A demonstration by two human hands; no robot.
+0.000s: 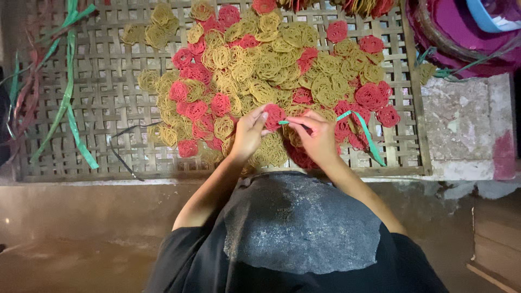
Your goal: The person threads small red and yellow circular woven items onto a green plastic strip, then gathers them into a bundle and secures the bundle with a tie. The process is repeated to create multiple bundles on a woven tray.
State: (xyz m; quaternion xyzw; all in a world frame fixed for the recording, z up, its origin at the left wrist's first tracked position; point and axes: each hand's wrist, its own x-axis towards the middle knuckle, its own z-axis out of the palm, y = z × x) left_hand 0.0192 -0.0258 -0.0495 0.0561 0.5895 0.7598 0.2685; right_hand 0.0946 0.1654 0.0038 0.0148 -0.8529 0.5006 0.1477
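Note:
A big heap of round lacy discs, yellow and red, lies spread on a woven bamboo mat. My left hand pinches one red disc at the heap's near edge. My right hand holds a thin green plastic strip whose end meets that red disc; the strip trails off to the right over the mat. Both hands are close together above the near part of the heap.
Loose green and red plastic strips lie along the mat's left side, and a dark cord lies near its front. A round magenta basket stands at the top right. A stone slab lies right of the mat.

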